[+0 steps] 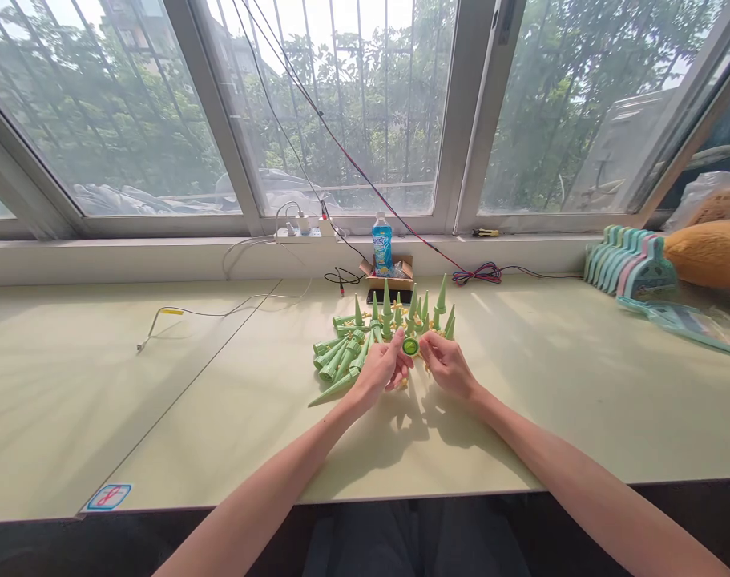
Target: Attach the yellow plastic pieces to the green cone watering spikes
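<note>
My left hand (384, 369) is closed around a green plastic spike (410, 346), whose round open end faces up toward me. The rest of that spike is hidden by my fingers. Just to its right, the fingers of my right hand (447, 365) are pinched together by the rim; what they grip, if anything, I cannot make out. Around and beyond my hands lie several more green spikes (348, 353) with ribbed collars, some upright and others on their sides. Small yellowish parts (402, 308) are scattered among them.
Behind the spikes are a dark phone (389, 296) and an open cardboard box (394, 282) with a blue-labelled bottle (382, 244). A cable coil (477, 274) lies by the sill. Pastel plastic pieces (629, 260) stand far right; a thin cable (202, 313) crosses the table's left.
</note>
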The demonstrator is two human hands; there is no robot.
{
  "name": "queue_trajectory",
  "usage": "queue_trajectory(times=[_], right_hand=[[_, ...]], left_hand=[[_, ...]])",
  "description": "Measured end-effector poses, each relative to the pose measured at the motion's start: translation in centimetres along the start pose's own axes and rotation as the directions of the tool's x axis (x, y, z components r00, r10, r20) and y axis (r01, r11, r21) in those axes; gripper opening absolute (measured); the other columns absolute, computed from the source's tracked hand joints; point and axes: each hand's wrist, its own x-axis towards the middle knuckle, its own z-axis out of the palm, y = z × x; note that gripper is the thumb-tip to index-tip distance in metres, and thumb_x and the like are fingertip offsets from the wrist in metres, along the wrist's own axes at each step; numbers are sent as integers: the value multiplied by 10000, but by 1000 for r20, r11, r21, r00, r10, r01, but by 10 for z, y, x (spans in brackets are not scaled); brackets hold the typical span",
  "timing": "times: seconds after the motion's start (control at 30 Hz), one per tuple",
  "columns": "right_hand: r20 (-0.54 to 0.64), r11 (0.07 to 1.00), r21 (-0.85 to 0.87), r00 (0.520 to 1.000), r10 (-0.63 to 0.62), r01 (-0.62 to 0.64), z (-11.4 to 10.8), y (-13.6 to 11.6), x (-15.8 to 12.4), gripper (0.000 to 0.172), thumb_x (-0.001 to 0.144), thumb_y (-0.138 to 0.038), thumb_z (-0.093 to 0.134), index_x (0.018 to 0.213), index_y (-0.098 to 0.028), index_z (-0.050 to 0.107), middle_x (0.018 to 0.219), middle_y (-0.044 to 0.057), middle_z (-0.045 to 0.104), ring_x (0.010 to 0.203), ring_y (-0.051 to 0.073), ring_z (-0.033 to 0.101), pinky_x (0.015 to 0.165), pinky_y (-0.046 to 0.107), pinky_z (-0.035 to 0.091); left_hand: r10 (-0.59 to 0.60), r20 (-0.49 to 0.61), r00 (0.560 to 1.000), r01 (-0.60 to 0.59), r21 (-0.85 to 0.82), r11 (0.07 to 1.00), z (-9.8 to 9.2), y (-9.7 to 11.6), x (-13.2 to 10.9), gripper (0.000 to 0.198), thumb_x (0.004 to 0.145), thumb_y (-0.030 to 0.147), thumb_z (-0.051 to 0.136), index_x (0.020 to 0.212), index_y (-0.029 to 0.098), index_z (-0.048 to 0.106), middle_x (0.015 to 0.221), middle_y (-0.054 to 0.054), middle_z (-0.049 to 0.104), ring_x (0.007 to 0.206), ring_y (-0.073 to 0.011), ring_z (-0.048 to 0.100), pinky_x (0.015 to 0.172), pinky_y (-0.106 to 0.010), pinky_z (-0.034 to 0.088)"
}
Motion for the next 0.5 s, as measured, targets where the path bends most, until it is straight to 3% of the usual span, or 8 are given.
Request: queue_trajectory(times=[0.17,0.33,0.5], right_hand=[[7,1000,-29,1000,-7,7,-2,-3,-1,413,975,-513,418,698,-207,406,603,-40,375,506,103,332,478,249,286],[-9,998,-60,1000,-13,12,-3,-2,-1,422,980,-502,404,678,-209,376,581,-44,366,502,105,336,484,251,291],[-46,997,-79,999,-15,11,-2,-2,0,441,978,-494,404,646,-214,326,571,-41,367,508,110,341,488,255,292]], left_hand=[[-40,70,997,42,-26,999,-2,-3,1,694,809,745,480,667,93,668,516,-43,561,325,-53,370,321,-191,201],[-3,116,993,9,-58,998,-4,-4,0,651,832,709,489,685,93,640,561,-48,574,339,-50,379,335,-197,216],[66,141,988,-69,19,997,-3,-3,-3,506,847,646,538,743,151,569,432,34,444,345,-69,367,351,-190,213]])
